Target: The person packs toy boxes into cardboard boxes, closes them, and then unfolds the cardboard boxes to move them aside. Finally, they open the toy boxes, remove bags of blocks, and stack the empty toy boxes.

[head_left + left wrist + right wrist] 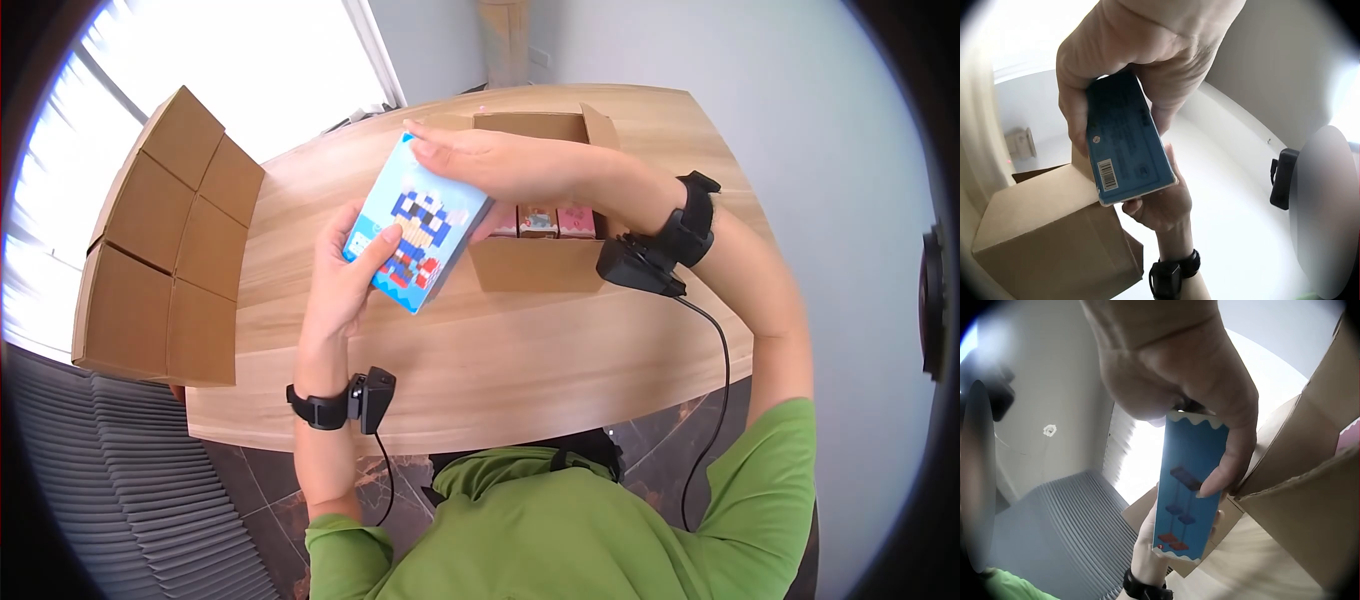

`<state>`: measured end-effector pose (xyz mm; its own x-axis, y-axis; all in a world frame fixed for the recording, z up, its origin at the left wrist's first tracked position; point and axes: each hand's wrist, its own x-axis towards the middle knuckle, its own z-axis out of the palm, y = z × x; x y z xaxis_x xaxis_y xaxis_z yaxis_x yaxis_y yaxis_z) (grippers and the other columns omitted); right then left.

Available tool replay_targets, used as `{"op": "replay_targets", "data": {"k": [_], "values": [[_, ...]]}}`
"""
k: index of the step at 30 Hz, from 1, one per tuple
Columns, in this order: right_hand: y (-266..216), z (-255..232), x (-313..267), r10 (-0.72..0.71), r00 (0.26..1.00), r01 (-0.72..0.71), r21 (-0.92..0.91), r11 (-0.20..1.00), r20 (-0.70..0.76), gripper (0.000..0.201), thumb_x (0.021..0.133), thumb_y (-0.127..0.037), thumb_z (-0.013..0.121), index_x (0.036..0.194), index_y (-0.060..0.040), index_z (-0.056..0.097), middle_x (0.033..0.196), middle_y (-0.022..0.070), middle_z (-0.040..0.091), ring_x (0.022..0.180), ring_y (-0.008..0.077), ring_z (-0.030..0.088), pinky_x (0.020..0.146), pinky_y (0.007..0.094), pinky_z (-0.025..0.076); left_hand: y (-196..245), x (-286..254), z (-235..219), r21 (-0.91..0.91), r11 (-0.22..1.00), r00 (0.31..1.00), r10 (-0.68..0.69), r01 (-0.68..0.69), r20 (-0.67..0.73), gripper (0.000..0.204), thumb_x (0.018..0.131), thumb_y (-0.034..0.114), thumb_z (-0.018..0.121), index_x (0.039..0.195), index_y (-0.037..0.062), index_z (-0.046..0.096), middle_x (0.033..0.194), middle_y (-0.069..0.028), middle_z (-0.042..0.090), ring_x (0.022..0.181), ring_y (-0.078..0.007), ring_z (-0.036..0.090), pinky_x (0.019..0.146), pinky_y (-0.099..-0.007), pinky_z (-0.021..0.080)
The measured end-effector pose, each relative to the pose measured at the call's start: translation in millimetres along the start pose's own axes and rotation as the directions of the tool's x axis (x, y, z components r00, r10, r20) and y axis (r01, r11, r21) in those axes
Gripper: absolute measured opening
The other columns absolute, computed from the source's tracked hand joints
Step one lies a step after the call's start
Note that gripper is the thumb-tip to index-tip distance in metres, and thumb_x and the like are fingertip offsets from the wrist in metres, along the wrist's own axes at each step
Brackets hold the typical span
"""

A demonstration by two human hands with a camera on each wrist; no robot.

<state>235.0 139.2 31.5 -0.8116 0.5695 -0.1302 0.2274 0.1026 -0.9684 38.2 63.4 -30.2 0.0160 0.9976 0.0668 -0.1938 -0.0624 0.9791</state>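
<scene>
Both hands hold a light-blue toy building-block box [425, 212], tilted above the table. A blocky blue, white and red figure is printed on its front. My left hand [340, 272] grips the lower left side, thumb across the front. At the upper end, my right hand [485, 165] holds the box from the other side, its thumb near the top edge. One narrow side of the box [1124, 150] shows a barcode in the left wrist view. The right wrist view shows another narrow side of the box [1177, 494], with stacked block pieces drawn on it.
An open cardboard carton [540, 268] stands on the wooden table [400, 370] behind the right forearm, with pink-patterned small boxes [577, 222] inside. Several brown cardboard boxes [165, 230] are stacked at the table's left end. A cable [722, 400] hangs from the right wrist camera.
</scene>
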Motion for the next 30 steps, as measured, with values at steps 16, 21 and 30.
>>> {"op": "replay_targets", "data": {"k": [16, 21, 30], "values": [[42.6, -46.2, 0.1, 0.278, 0.916, -0.294, -0.955, -0.027, -0.29, 0.015, 0.073, -0.005, 0.054, 0.079, -0.0044, 0.068, 0.076, 0.0161, 0.064, 0.068, 0.0285, 0.063, 0.057, 0.036, 0.05, -96.9, 25.3, -167.8, 0.296, 0.92, 0.846, -0.067, 0.258, -0.53, 0.041, 0.091, 0.026, 0.045, 0.129, 0.0098, 0.038, 0.118, -0.0123, 0.05, 0.096, -0.0227, 0.057, 0.075, -0.0357, 0.049], [58.1, -58.5, 25.4, 0.684, 0.635, -0.482, -0.876, -0.011, -0.358, 0.021, 0.077, -0.012, 0.052, 0.09, -0.0076, 0.068, 0.085, 0.0139, 0.065, 0.075, 0.0289, 0.062, 0.063, 0.0359, 0.049, -59.3, 28.7, -129.9, 0.957, 0.018, 0.896, 0.347, 0.29, -0.278, 0.056, 0.086, 0.029, 0.054, 0.132, 0.0047, 0.034, 0.115, -0.0202, 0.051, 0.098, -0.0285, 0.053, 0.082, -0.0387, 0.043], [73.3, -66.3, 30.8, 0.608, 0.66, -0.418, -0.888, -0.191, -0.441, 0.03, 0.073, -0.027, 0.062, 0.097, -0.0097, 0.067, 0.103, 0.0112, 0.062, 0.09, 0.0297, 0.06, 0.072, 0.0406, 0.049, 8.8, 69.9, 84.2, 0.912, 0.368, 0.983, 0.095, -0.18, 0.156, 0.054, 0.079, 0.019, 0.05, 0.13, 0.0079, 0.039, 0.095, -0.0248, 0.059, 0.091, -0.0384, 0.057, 0.078, -0.0463, 0.046]]}}
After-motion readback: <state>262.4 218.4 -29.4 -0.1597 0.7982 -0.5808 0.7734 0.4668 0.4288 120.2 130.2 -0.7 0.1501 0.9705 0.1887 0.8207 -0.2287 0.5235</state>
